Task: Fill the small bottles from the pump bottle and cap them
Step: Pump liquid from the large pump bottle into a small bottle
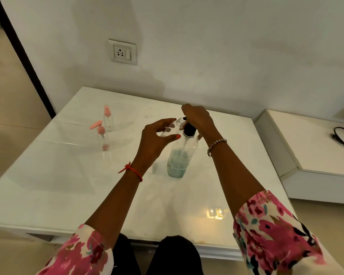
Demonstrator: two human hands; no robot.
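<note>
Left hand tilting an uncapped small bottle in a curled grip, mouth at the nozzle; right hand closed atop the pump bottle.

Left hand tilts small bottle — under pump bottle nozzle.
</note>
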